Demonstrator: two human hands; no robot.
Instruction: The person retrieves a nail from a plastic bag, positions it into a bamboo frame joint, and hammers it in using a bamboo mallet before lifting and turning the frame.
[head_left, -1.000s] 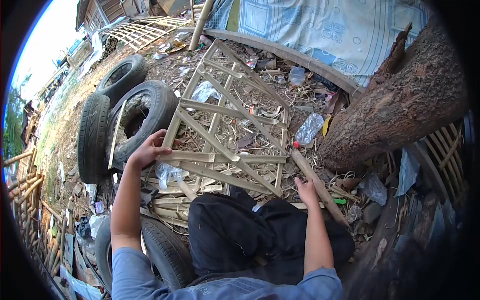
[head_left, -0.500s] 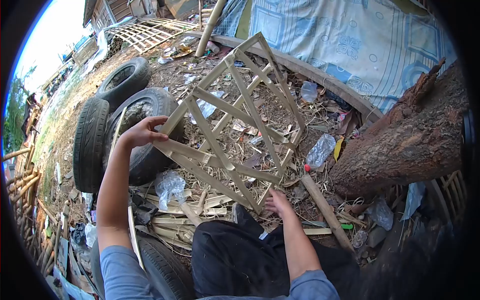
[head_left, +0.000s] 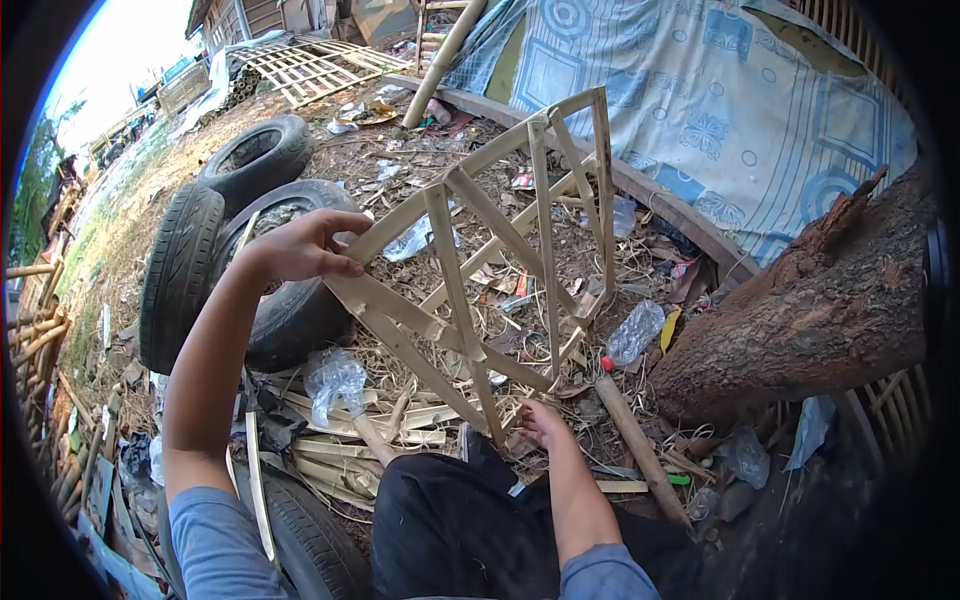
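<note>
A frame of flat bamboo strips [head_left: 500, 225], with zigzag braces between its long sides, stands tilted in front of me. My left hand [head_left: 308, 245] grips its near left corner, thumb and fingers closed on the strip. Low by the frame's bottom end is my right hand [head_left: 543, 423], its fingers apart and pointing at the lower strip. Whether those fingertips touch the bamboo I cannot tell. Split bamboo pieces [head_left: 335, 465] lie on the ground beneath, beside my dark-trousered legs [head_left: 440, 520].
Old tires [head_left: 290, 325] lie at the left, with another tire [head_left: 300, 530] by my left arm. A tree trunk [head_left: 790, 310] leans in from the right. Near it are a wooden stick [head_left: 640, 450] and a plastic bottle [head_left: 635, 332]. Patterned blue sheeting [head_left: 690, 110] hangs behind.
The bamboo frame has turned, its far top end swinging right and its braces now more upright. My left hand has moved slightly right and up with it; my right hand sits slightly lower left.
</note>
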